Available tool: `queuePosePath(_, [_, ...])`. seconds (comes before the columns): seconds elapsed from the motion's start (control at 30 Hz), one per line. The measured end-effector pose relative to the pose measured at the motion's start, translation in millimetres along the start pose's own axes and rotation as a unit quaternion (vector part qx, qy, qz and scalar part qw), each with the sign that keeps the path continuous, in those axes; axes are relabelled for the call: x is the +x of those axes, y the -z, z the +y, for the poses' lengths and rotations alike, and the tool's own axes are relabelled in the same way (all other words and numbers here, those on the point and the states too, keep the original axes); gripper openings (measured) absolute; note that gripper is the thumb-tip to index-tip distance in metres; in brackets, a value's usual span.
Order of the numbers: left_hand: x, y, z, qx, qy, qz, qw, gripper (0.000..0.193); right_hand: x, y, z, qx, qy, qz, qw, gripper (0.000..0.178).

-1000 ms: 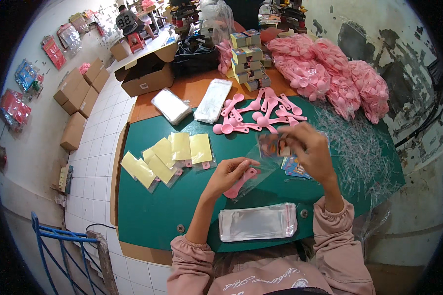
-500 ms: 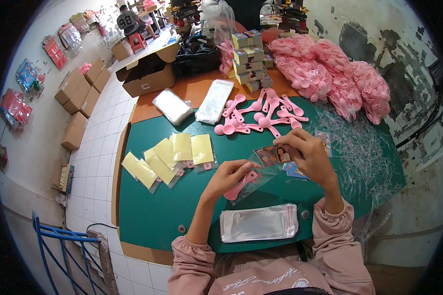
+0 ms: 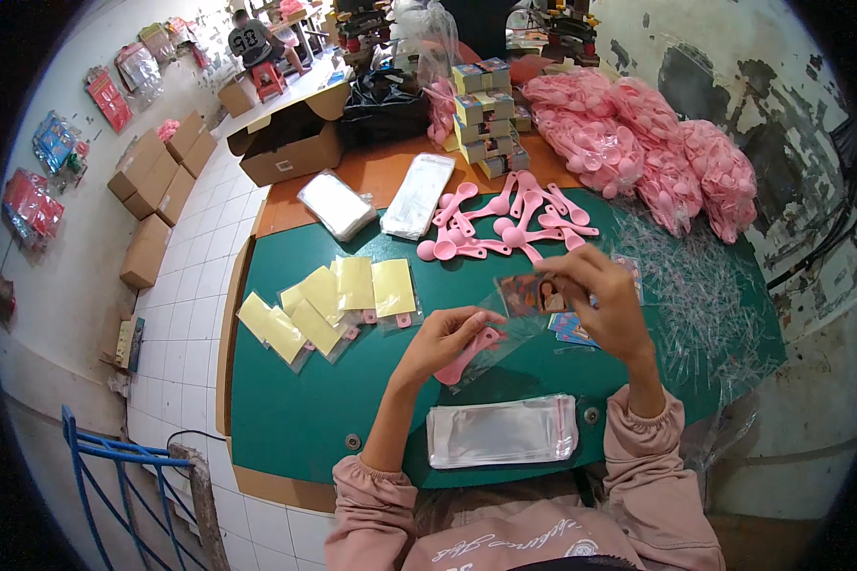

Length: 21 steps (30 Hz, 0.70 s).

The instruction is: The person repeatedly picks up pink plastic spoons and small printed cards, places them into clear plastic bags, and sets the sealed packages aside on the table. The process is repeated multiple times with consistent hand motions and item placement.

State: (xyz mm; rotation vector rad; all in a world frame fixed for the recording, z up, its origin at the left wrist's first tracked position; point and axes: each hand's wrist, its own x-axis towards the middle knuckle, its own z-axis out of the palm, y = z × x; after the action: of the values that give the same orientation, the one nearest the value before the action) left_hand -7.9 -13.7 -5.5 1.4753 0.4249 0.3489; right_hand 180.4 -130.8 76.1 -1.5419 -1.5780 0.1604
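Note:
My left hand point(image 3: 438, 344) pinches a clear plastic bag point(image 3: 510, 350) above the table. A pink measuring spoon point(image 3: 465, 364) lies inside that bag, close to my thumb. Closed on a small printed card point(image 3: 531, 294), my right hand point(image 3: 611, 306) keeps it at the bag's upper end; whether the card's edge is inside the bag I cannot tell. Below both hands rests a stack of clear bags point(image 3: 501, 434). More printed cards point(image 3: 571, 329) lie beneath my right hand, partly hidden. Several filled bags with yellow cards point(image 3: 354, 284) are spread at the left.
Loose pink spoons point(image 3: 510, 234) lie beyond my hands. Two packs of bags point(image 3: 417, 196) sit farther back, near stacked card bundles point(image 3: 486, 124) and bulging bags of spoons point(image 3: 628, 133). Thin clear plastic strips point(image 3: 686, 305) litter the right side. An open carton point(image 3: 293, 157) stands far left.
My right hand has shifted slightly and its fingers have tilted on the card, which shows a little more of its print. My left hand and the bag stay nearly still.

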Motion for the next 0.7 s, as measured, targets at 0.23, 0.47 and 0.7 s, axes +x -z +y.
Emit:
queuePosePath(0.23, [0.1, 2.1, -4.3, 0.087, 0.008, 0.000, 0.996, 0.031, -4.8, -11.4, 12.4, -0.004, 0.026, -0.120, 0.992, 0.030])
queuePosePath(0.47, [-2.5, -7.8, -2.2, 0.163, -0.045, -0.014, 0.985, 0.025, -0.5, -33.8, 24.2, 0.073, -0.045, -0.265, 0.961, 0.028])
queuePosePath(0.7, [-9.0, 10.3, 4.9, 0.249, 0.049, -0.005, 0.967, 0.033, -5.0, -42.9, 54.7, 0.187, -0.162, -0.295, 0.923, 0.021])
